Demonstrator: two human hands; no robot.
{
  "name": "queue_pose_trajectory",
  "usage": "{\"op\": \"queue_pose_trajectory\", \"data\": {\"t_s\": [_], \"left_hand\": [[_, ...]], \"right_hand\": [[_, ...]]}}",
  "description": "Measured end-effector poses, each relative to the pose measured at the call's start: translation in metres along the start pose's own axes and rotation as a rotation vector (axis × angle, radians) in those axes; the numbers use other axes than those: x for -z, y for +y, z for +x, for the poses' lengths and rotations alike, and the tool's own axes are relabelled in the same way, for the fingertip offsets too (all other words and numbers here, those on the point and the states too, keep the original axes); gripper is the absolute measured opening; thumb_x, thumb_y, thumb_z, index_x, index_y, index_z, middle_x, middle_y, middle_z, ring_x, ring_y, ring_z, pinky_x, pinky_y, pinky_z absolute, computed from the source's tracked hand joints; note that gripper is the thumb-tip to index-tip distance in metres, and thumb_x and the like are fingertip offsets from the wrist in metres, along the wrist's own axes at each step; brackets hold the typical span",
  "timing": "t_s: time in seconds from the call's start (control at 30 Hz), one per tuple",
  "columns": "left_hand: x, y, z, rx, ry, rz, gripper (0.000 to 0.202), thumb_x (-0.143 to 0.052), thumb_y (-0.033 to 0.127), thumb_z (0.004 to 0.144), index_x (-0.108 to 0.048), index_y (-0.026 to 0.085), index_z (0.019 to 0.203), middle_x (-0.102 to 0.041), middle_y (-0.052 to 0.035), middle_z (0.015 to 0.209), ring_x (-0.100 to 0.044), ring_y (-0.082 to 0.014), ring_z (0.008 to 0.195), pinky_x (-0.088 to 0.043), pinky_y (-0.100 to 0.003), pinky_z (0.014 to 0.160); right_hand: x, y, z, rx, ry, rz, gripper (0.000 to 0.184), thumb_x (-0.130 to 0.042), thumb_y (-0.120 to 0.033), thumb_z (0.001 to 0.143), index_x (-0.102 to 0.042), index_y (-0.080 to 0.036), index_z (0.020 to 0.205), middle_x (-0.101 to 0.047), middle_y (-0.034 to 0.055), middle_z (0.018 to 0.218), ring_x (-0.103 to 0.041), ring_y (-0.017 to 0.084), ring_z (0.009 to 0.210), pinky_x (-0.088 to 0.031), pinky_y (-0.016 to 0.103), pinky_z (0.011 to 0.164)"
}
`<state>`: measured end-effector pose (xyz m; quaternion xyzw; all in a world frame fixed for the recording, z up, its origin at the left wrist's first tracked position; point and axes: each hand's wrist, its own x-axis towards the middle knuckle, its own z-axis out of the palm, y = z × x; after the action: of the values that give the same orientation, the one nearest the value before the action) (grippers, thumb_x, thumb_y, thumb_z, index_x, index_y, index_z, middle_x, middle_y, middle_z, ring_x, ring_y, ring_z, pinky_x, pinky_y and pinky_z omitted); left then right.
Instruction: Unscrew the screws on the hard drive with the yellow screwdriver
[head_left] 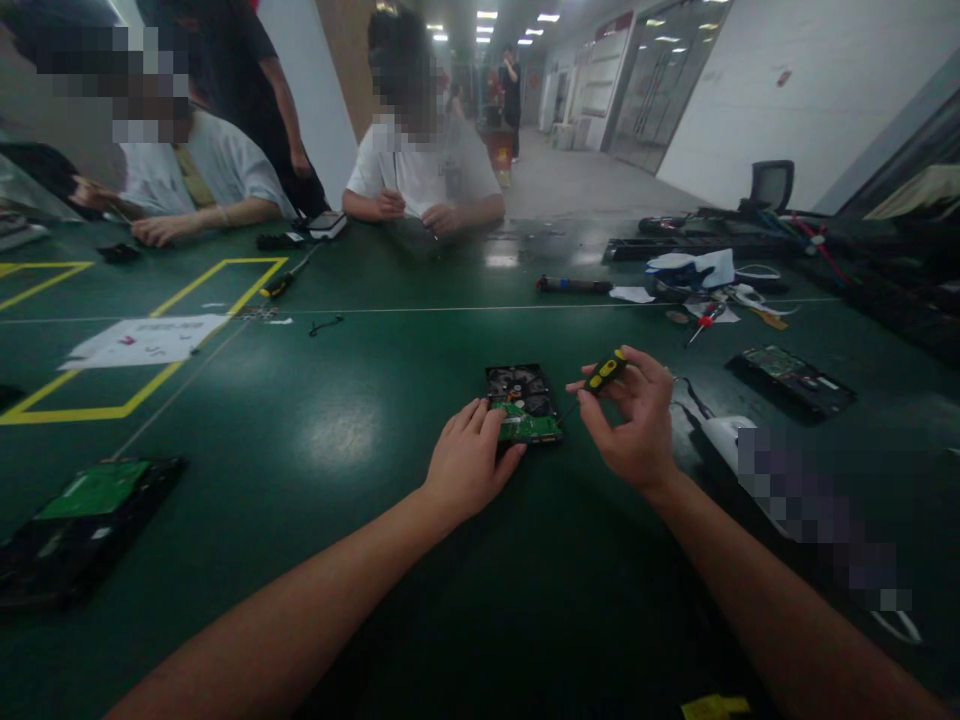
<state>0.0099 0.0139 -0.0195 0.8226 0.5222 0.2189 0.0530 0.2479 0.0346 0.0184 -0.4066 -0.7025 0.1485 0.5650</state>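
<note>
A hard drive lies on the green table in front of me, its green circuit board facing up at the near end. My left hand holds it by the left side, fingers over the board and thumb at the near edge. Between the fingers and thumb of my right hand is a black and yellow screwdriver, tilted. Its thin shaft points down and left to the right near corner of the board. Whether the tip touches a screw is too small to tell.
Other hard drives lie at the left and right. A white elongated object, partly pixelated, rests beside my right forearm. Farther off are a paper sheet, a red-tipped screwdriver and a second yellow-black screwdriver. Co-workers sit across the table.
</note>
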Motion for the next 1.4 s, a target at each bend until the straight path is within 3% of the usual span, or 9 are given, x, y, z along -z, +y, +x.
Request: {"op": "queue_pose_trajectory", "data": {"t_s": [0.17, 0.37, 0.5, 0.6, 0.83, 1.0, 1.2, 1.33, 1.4], "left_hand": [[0.002, -0.007, 0.000, 0.012, 0.014, -0.070, 0.048, -0.060, 0.051, 0.094, -0.056, 0.020, 0.132, -0.062, -0.0151, 0.140, -0.049, -0.0346, 0.141, -0.045, -0.055, 0.112], [0.003, -0.009, 0.001, 0.018, 0.041, -0.110, 0.047, -0.064, 0.050, 0.092, -0.059, 0.021, 0.129, -0.064, -0.0135, 0.137, -0.051, -0.0344, 0.138, -0.045, -0.054, 0.112], [0.004, -0.008, 0.001, 0.002, 0.045, -0.125, 0.046, -0.064, 0.049, 0.093, -0.059, 0.021, 0.129, -0.065, -0.0123, 0.135, -0.052, -0.0341, 0.137, -0.046, -0.054, 0.111], [0.005, -0.008, 0.000, -0.005, 0.044, -0.127, 0.045, -0.064, 0.049, 0.093, -0.058, 0.022, 0.129, -0.065, -0.0120, 0.135, -0.053, -0.0339, 0.136, -0.047, -0.055, 0.111], [0.005, -0.008, 0.001, 0.002, 0.033, -0.123, 0.044, -0.063, 0.048, 0.093, -0.058, 0.023, 0.129, -0.065, -0.0115, 0.135, -0.052, -0.0338, 0.137, -0.046, -0.056, 0.111], [0.005, -0.009, 0.001, 0.001, 0.013, -0.122, 0.044, -0.062, 0.049, 0.094, -0.058, 0.022, 0.128, -0.066, -0.0111, 0.133, -0.052, -0.0327, 0.137, -0.045, -0.053, 0.112], [0.005, -0.008, 0.000, 0.004, 0.027, -0.119, 0.043, -0.062, 0.048, 0.094, -0.058, 0.022, 0.128, -0.066, -0.0112, 0.133, -0.052, -0.0325, 0.137, -0.046, -0.054, 0.111], [0.005, -0.007, 0.000, 0.001, 0.023, -0.113, 0.044, -0.062, 0.049, 0.094, -0.058, 0.022, 0.128, -0.066, -0.0115, 0.133, -0.052, -0.0329, 0.137, -0.045, -0.055, 0.112], [0.006, -0.007, 0.000, 0.004, 0.024, -0.111, 0.044, -0.062, 0.049, 0.094, -0.058, 0.022, 0.129, -0.066, -0.0116, 0.133, -0.052, -0.0331, 0.137, -0.046, -0.055, 0.111]], "right_hand": [[0.000, 0.003, -0.001, 0.049, 0.079, -0.130, 0.074, -0.078, -0.022, 0.080, -0.037, -0.032, 0.141, -0.059, 0.0075, 0.121, -0.071, 0.023, 0.091, -0.067, 0.044, 0.077], [0.001, -0.003, 0.001, 0.015, -0.006, -0.046, 0.070, -0.065, -0.017, 0.088, -0.029, -0.032, 0.146, -0.060, 0.0091, 0.128, -0.073, 0.023, 0.096, -0.064, 0.049, 0.092], [-0.002, -0.003, 0.006, 0.075, 0.075, -0.185, 0.068, -0.073, -0.021, 0.084, -0.038, -0.030, 0.141, -0.060, 0.0071, 0.118, -0.070, 0.022, 0.088, -0.066, 0.044, 0.078], [-0.005, -0.003, 0.010, 0.117, 0.052, -0.244, 0.069, -0.074, -0.023, 0.084, -0.039, -0.032, 0.142, -0.060, 0.0064, 0.117, -0.068, 0.022, 0.086, -0.065, 0.044, 0.076], [-0.002, -0.003, 0.003, 0.138, 0.025, -0.234, 0.078, -0.069, -0.020, 0.084, -0.032, -0.038, 0.150, -0.051, 0.0089, 0.140, -0.064, 0.030, 0.112, -0.064, 0.052, 0.088], [0.003, -0.011, -0.001, 0.220, 0.044, -0.391, 0.084, -0.073, -0.018, 0.079, -0.032, -0.040, 0.149, -0.047, 0.0087, 0.142, -0.048, 0.038, 0.134, -0.046, 0.070, 0.110], [-0.001, -0.011, -0.003, 0.161, 0.040, -0.312, 0.092, -0.079, -0.019, 0.075, -0.030, -0.042, 0.149, -0.014, 0.0059, 0.164, -0.019, 0.046, 0.153, -0.054, 0.072, 0.100], [-0.001, -0.008, -0.005, 0.130, 0.016, -0.263, 0.096, -0.080, -0.016, 0.074, -0.027, -0.043, 0.149, -0.005, 0.0047, 0.167, -0.014, 0.047, 0.155, -0.059, 0.069, 0.093], [0.000, -0.006, -0.005, 0.132, -0.001, -0.238, 0.094, -0.078, -0.015, 0.076, -0.027, -0.043, 0.150, -0.007, 0.0053, 0.168, -0.018, 0.045, 0.155, -0.059, 0.069, 0.094]]}}
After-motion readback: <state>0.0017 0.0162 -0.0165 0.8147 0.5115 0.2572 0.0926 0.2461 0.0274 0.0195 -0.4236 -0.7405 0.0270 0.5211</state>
